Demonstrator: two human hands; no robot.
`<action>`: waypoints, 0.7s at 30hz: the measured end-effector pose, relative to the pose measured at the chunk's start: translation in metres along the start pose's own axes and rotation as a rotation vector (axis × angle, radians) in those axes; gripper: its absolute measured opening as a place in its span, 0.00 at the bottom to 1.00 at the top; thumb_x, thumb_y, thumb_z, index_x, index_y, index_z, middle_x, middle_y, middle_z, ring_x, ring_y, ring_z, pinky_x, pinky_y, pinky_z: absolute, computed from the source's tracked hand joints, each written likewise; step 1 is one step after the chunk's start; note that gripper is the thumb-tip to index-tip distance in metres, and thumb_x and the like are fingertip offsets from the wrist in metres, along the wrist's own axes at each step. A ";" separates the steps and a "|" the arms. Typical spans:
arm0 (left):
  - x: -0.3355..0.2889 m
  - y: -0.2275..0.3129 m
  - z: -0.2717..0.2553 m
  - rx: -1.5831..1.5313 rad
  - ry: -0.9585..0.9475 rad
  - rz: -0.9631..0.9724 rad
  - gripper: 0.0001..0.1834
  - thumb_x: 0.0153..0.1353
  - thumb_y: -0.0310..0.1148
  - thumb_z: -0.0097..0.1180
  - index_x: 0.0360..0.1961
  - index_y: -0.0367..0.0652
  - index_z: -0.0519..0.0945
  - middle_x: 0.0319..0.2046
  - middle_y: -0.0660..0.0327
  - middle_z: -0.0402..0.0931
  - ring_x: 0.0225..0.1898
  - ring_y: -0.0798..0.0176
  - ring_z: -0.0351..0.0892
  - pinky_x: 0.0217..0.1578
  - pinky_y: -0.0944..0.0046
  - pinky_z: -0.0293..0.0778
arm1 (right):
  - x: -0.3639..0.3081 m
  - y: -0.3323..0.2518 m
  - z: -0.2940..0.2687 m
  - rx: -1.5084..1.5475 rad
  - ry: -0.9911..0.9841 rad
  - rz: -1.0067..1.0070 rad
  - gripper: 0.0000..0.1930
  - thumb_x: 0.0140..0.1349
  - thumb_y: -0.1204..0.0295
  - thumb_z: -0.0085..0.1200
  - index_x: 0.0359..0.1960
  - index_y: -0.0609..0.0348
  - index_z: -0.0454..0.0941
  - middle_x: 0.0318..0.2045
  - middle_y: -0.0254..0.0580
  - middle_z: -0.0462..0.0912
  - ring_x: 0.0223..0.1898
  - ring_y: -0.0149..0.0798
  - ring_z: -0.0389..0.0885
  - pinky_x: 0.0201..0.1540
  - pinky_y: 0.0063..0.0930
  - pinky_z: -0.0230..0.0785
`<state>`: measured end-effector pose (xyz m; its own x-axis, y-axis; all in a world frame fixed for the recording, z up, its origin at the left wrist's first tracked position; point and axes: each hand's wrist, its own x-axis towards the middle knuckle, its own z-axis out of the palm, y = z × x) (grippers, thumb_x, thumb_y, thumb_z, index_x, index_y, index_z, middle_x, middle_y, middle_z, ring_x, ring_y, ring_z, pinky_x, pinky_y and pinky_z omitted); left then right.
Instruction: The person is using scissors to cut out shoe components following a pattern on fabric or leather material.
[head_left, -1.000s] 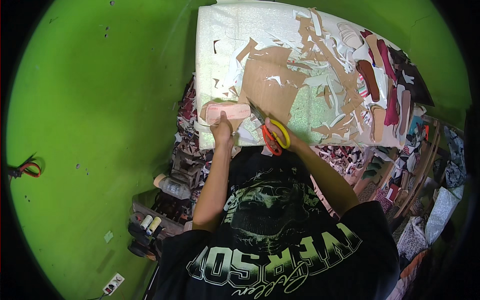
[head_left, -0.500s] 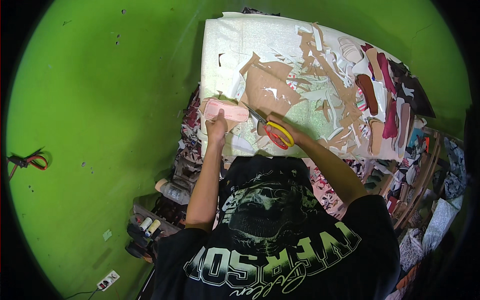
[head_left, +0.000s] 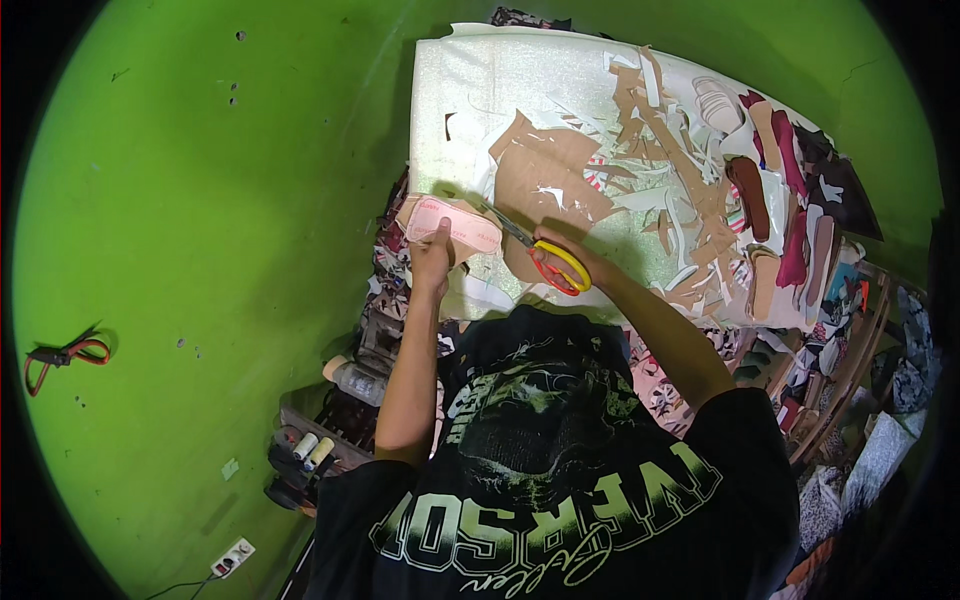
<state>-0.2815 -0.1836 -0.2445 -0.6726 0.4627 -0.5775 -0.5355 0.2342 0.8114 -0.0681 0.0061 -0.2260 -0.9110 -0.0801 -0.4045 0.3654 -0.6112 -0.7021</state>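
A pink sole-shaped piece (head_left: 472, 232) and brown sheet (head_left: 461, 251) are pinched by the left hand (head_left: 430, 262) over the table (head_left: 455, 90)'s near left corner; scissors (head_left: 529, 240) are gripped by the right hand (head_left: 575, 256); scraps (head_left: 640, 140) are already cut; brown margin seems left untrimmed.

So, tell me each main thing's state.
Pink sole-shaped piece: held, atop brown material
Left hand: closed on that piece
Scissors: held, blade opening unclear
Right hand: gripping them
Brown sheet: lying, irregularly cut
Scraps: scattered
Red-handled tool: on wall
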 end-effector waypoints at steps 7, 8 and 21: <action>-0.011 0.021 0.010 -0.064 0.064 0.050 0.07 0.68 0.29 0.56 0.44 0.38 0.78 0.33 0.66 0.78 0.31 0.73 0.73 0.31 0.71 0.69 | -0.016 -0.011 0.005 -0.091 0.121 -0.167 0.13 0.69 0.62 0.54 0.41 0.56 0.65 0.20 0.33 0.70 0.17 0.26 0.69 0.20 0.19 0.63; -0.014 0.023 0.012 -0.056 0.020 0.025 0.11 0.68 0.29 0.56 0.48 0.37 0.77 0.39 0.62 0.79 0.36 0.70 0.77 0.37 0.69 0.73 | -0.020 -0.016 0.009 -0.032 0.093 -0.192 0.14 0.67 0.64 0.56 0.44 0.56 0.65 0.23 0.33 0.72 0.20 0.26 0.71 0.24 0.20 0.66; -0.114 0.094 0.138 -0.321 -0.365 -0.113 0.24 0.68 0.33 0.56 0.61 0.34 0.67 0.55 0.52 0.74 0.54 0.56 0.78 0.55 0.54 0.76 | -0.115 -0.059 0.078 0.053 0.911 -0.540 0.26 0.50 0.83 0.68 0.47 0.63 0.65 0.30 0.39 0.80 0.33 0.29 0.80 0.40 0.25 0.75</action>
<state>-0.1847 -0.0968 -0.0902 -0.4098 0.7320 -0.5442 -0.7635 0.0512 0.6438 -0.0002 -0.0104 -0.0924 -0.4548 0.8194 -0.3488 -0.0734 -0.4248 -0.9023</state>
